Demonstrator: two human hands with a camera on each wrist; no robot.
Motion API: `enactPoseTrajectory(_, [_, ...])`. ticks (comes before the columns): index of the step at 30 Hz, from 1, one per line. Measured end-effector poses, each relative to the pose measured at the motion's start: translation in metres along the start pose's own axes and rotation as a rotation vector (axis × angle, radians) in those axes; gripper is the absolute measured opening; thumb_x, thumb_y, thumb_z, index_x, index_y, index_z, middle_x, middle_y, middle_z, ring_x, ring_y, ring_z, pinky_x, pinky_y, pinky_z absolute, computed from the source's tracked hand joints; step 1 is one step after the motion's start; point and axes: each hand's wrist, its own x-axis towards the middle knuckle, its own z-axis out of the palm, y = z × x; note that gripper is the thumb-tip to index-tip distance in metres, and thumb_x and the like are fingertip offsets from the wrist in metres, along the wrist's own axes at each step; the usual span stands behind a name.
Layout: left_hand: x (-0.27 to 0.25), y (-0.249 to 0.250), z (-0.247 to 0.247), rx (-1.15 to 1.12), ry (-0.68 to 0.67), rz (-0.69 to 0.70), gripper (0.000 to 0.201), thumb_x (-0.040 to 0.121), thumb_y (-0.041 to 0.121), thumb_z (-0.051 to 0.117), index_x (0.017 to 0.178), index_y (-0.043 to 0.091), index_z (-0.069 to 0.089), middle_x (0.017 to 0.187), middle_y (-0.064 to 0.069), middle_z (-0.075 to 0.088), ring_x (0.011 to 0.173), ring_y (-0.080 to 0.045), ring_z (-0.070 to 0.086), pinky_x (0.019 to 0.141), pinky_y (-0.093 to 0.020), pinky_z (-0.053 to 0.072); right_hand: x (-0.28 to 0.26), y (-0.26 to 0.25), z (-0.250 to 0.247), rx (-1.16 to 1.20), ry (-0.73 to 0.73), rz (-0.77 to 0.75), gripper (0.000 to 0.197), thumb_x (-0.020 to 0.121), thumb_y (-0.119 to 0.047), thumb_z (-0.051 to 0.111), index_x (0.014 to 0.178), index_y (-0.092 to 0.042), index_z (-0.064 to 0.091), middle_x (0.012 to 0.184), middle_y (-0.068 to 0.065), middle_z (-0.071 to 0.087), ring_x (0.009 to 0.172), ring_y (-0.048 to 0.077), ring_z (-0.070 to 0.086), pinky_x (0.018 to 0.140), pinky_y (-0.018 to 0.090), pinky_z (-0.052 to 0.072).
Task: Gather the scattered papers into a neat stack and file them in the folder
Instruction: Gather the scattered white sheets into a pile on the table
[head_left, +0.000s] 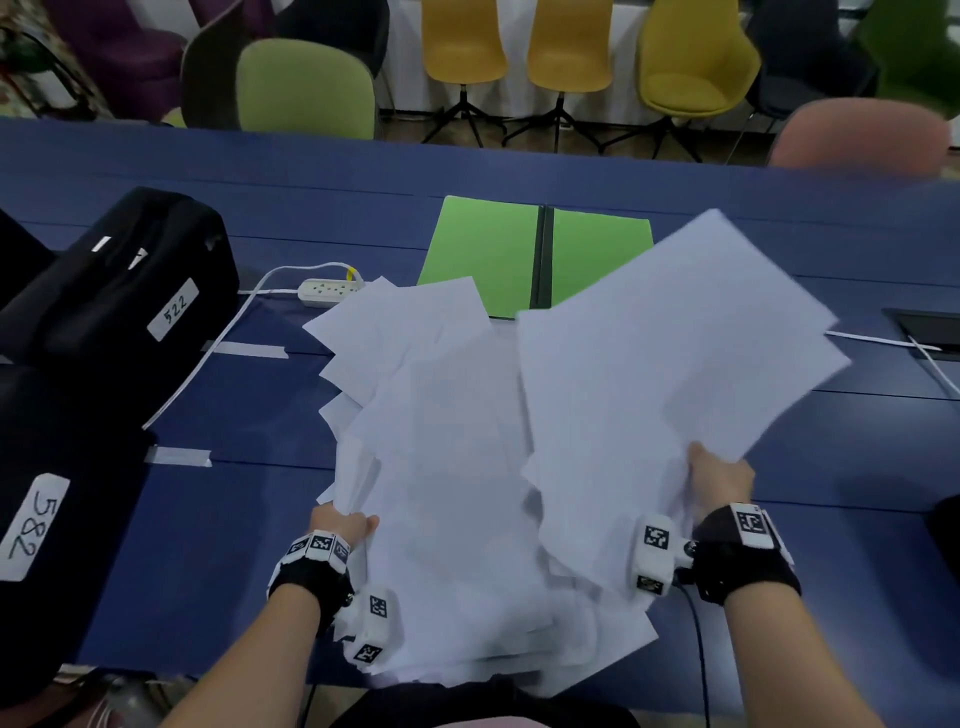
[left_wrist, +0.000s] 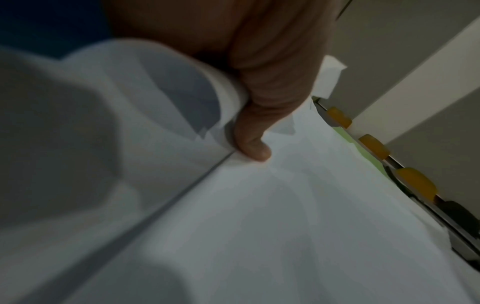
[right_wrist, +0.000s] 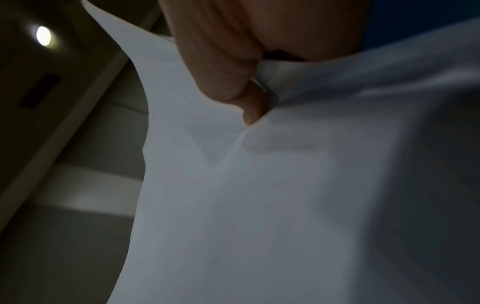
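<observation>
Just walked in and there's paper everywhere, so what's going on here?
A person is gathering loose white sheets on a blue table. The left hand grips the messy pile; the right hand holds a lifted sheaf. The green folder lies open behind them, with nothing filed yet.

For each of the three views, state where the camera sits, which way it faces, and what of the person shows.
Head: worn on the head, facing down at the table; both forearms, left hand, right hand show.
Left wrist: along the thumb onto papers.
Right wrist: along pinching fingers.
Shared: the papers, green folder.
</observation>
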Motion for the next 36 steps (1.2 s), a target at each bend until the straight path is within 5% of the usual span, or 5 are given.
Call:
enactPoseTrajectory(3, [-0.008,-0.001,0.009,-0.057,-0.019,0.037,0.025,0.077,0.002,0.067,0.062,0.005,0.047,0.065,-0.008,0.05,0.072,-0.026,0.049,0.063,-0.028,0.038,-0.019,0.014,0.02,-0.163,-0.172,-0.04,0.032,0.086,-0.003,0.059,0.115,0.009,0.06,0.116,0.021,0.064,0.095,0.024,0.06,0.084,0.027,0.043])
enactPoseTrajectory(14, [-0.004,0.003,-0.006,-0.317,-0.018,0.097,0.01,0.085,0.0,0.054,0.089,0.009,0.057,0.092,-0.008,0.056,0.085,-0.021,0.05,0.077,-0.026,0.038,-0.047,0.078,0.036,-0.81,-0.331,-0.037,0.064,0.081,-0.01,0.063,0.14,-0.003,0.037,0.144,0.018,0.035,0.13,0.037,0.039,0.102,0.04,0.037])
enactPoseTrajectory(18, [0.013,-0.003,-0.001,-0.234,0.001,0.098,0.016,0.081,-0.004,0.05,0.075,0.011,0.047,0.081,-0.007,0.045,0.076,-0.018,0.039,0.052,-0.024,0.027,-0.043,0.079,0.041,-0.772,-0.354,0.019,0.082,0.079,-0.018,0.069,0.146,-0.004,0.023,0.147,0.019,0.034,0.132,0.038,0.038,0.105,0.042,0.035])
enactPoseTrajectory(29, [0.002,0.016,0.016,0.02,0.075,0.127,0.024,0.074,0.013,0.057,0.057,0.017,0.04,0.065,-0.006,0.042,0.071,-0.025,0.042,0.063,-0.03,0.035,-0.017,0.075,0.023,-0.668,-0.404,0.202,0.035,0.073,-0.02,0.079,0.096,-0.006,0.057,0.108,0.018,0.065,0.084,0.032,0.058,0.076,0.035,0.047])
enactPoseTrajectory(36, [-0.021,0.023,0.008,-0.134,0.242,-0.105,0.044,0.082,-0.001,0.052,0.124,-0.008,0.039,0.131,-0.027,0.039,0.112,-0.044,0.049,0.079,-0.043,0.043,-0.014,0.083,0.022,-0.542,-0.504,0.148,0.047,0.077,-0.007,0.074,0.12,0.001,0.057,0.103,0.017,0.064,0.091,0.032,0.062,0.087,0.042,0.05])
